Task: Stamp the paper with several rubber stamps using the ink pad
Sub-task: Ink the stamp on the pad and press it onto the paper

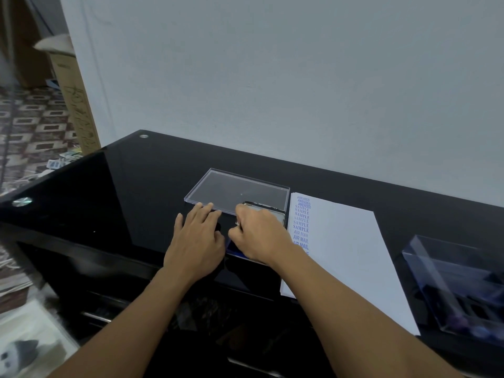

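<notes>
My left hand lay spread flat, my right hand curled over the ink pad, hold unclear; a slip risked smearing the paper.

Clear lid ahead, paper right; tabletop open leftward.

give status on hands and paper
Left hand flat beside the ink pad. Right hand curled on a stamp over the pad, mostly hidden. Paper carries a column of blue prints. Nothing in the way.
</notes>
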Available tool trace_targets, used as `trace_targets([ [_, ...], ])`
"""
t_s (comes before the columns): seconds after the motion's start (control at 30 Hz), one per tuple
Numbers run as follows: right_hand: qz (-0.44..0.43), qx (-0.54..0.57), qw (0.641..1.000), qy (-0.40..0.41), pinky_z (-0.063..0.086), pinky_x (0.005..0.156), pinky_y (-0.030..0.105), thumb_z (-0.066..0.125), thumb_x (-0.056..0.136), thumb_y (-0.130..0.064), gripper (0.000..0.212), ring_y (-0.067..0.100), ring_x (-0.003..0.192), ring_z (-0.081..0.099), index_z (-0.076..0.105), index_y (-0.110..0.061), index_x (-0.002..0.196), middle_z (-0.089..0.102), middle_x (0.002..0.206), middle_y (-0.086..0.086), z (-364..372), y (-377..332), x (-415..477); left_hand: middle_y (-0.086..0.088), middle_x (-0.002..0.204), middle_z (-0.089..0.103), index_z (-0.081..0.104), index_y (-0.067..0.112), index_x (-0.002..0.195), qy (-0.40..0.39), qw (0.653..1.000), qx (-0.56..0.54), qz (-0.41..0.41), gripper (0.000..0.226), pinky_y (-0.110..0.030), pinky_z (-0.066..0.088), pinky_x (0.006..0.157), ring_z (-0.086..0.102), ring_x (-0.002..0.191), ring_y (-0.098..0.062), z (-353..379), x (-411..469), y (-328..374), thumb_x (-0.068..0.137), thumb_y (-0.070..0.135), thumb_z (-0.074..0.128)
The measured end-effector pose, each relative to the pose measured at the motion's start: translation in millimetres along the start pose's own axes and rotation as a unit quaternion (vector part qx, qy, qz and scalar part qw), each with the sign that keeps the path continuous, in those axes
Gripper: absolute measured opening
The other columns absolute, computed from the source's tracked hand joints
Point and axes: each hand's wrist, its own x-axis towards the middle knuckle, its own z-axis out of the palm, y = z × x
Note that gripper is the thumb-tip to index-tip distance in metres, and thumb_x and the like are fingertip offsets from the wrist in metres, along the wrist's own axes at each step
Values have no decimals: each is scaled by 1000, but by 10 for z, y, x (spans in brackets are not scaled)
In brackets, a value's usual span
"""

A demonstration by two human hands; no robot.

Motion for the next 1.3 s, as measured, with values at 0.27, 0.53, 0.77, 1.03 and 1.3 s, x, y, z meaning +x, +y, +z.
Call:
trace_targets([
  [0.27,6,14,1000,22,43,56,35,50,88,-28,14,30,74,55,40,-18,84,57,75,7,18,8,-55,1,163,23,38,20,149,-3,1000,-2,-2,49,-51,8,124,8,154,-17,-15,2,-4,100,23,42],
  [0.53,39,96,995,3,40,62,36,50,91,-29,16,25,75,53,44,-16,84,56,76,2,-136,73,-123,2,163,25,39,19,151,23,999,-28,-8,53,-50,5,124,10,153,-15,-58,6,39,98,20,45],
  [0.77,167,270,948,38,36,58,29,52,93,-26,17,15,65,46,47,-16,81,52,72,-2,-496,369,-265,2,162,27,41,18,149,34,998,-56,14,51,-50,5,124,10,153,-14,-64,-18,181,99,21,45],
  [1.03,190,252,949,-5,16,49,29,43,87,-14,28,19,54,18,24,-14,66,31,62,11,-821,636,-575,-7,151,47,56,10,135,78,984,-51,150,49,-60,25,117,32,147,-27,153,-208,561,93,24,36],
  [1.3,212,207,954,-31,39,58,29,50,94,-29,17,13,58,47,49,-12,93,70,67,3,-891,732,-882,-7,155,42,49,13,143,54,968,-29,243,57,-59,27,117,29,149,-26,241,-387,710,88,24,38],
])
